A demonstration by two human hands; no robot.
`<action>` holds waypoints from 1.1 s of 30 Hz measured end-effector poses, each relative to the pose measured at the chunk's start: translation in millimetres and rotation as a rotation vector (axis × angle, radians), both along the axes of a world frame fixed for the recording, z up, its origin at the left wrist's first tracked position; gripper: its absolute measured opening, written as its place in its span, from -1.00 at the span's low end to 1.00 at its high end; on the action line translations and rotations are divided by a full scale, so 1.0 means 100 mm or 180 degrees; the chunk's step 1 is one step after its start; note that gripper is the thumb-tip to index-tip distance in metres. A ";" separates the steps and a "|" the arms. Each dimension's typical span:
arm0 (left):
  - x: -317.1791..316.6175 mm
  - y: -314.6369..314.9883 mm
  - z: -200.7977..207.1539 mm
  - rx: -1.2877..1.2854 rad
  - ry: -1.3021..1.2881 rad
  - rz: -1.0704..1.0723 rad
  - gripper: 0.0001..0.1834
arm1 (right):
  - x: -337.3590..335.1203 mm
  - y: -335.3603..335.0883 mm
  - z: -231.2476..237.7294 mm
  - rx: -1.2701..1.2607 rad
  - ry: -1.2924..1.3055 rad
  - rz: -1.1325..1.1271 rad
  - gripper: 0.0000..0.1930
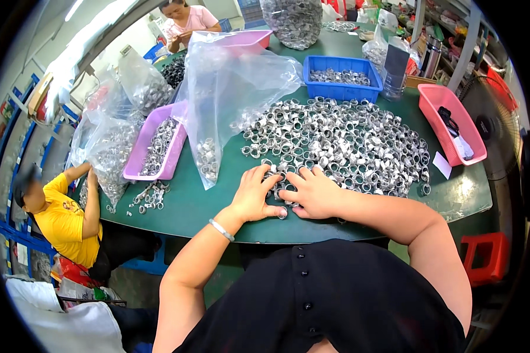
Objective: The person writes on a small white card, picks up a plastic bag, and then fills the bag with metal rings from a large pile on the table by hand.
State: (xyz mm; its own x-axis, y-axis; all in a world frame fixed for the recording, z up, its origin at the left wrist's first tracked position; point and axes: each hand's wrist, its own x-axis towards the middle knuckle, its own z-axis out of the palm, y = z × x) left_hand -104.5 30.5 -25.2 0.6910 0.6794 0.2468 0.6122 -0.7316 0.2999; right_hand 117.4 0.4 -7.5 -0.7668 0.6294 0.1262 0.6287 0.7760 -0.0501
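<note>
A broad heap of small silvery metal ring clamps, apparently hose clamps (347,141), covers the middle and right of the green table (218,215). At its near left edge my left hand (252,197) rests with fingers spread, the fingertips on the clamps. A single clamp shows by that thumb's tip. Close beside it, my right hand (313,194) lies over the heap's near edge, fingers apart and pointing left toward the other hand. Neither hand visibly grips a clamp, though what lies under the fingers is partly hidden.
A clear plastic bag (218,88) with some clamps stands left of the heap. Around lie a blue bin (343,88), a pink bin (441,97) and a lilac bin (174,162). A person in yellow (70,220) handles bags at left; another in pink (188,20) sits opposite.
</note>
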 end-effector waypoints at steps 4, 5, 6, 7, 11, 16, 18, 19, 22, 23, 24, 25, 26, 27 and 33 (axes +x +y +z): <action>0.03 -0.11 -0.03 -0.0005 -0.0041 0.0207 0.05 | 0.01 0.03 -0.05 0.0365 0.0257 -0.0016 -0.52; 0.05 -0.14 0.00 0.0013 -0.0075 0.0184 0.06 | 0.04 0.04 -0.07 0.0362 0.0257 -0.0028 -0.52; 0.07 -0.18 0.02 -0.0025 -0.0046 0.0175 0.00 | 0.07 0.06 -0.10 0.0317 0.0269 0.0036 -0.52; 0.08 -0.20 0.02 -0.0038 -0.0046 0.0182 0.00 | 0.07 0.06 -0.10 0.0264 0.0281 0.0117 -0.52; 0.13 -0.23 -0.04 0.0043 -0.0004 0.0476 -0.29 | 0.02 0.12 -0.07 0.0118 0.0096 0.0024 -0.57; 0.20 -0.21 -0.07 0.0349 -0.0172 0.0726 -0.47 | 0.03 0.18 -0.01 0.0168 0.0363 0.0212 -0.58; 0.22 -0.20 -0.05 0.0328 -0.0123 0.0775 -0.49 | 0.02 0.19 -0.02 0.0313 0.0423 0.0268 -0.59; 0.22 -0.20 -0.04 0.0300 -0.0087 0.0785 -0.50 | 0.00 0.21 -0.03 0.0201 0.0480 0.0252 -0.62; 0.23 -0.19 -0.01 0.0247 -0.0016 0.0817 -0.51 | -0.01 0.25 -0.04 -0.0033 0.0476 0.0207 -0.68; 0.23 -0.19 0.00 0.0210 0.0015 0.0844 -0.51 | -0.01 0.26 -0.04 -0.0166 0.0409 0.0182 -0.70; 0.24 -0.18 0.01 0.0149 0.0070 0.0878 -0.51 | 0.00 0.28 -0.05 -0.0123 0.0583 0.0248 -0.71; 0.24 -0.18 0.02 0.0161 0.0077 0.0876 -0.51 | 0.01 0.29 -0.05 -0.0112 0.0591 0.0248 -0.71; 0.25 -0.17 0.03 0.0113 0.0084 0.0871 -0.51 | 0.02 0.31 -0.06 -0.0156 0.0604 0.0288 -0.70; 0.25 -0.16 0.04 0.0064 0.0092 0.0864 -0.52 | 0.03 0.33 -0.07 -0.0200 0.0617 0.0327 -0.70; 0.28 -0.05 0.11 -0.0325 -0.0074 0.1179 -0.57 | 0.05 0.45 -0.06 -0.0523 0.1089 0.0183 -0.72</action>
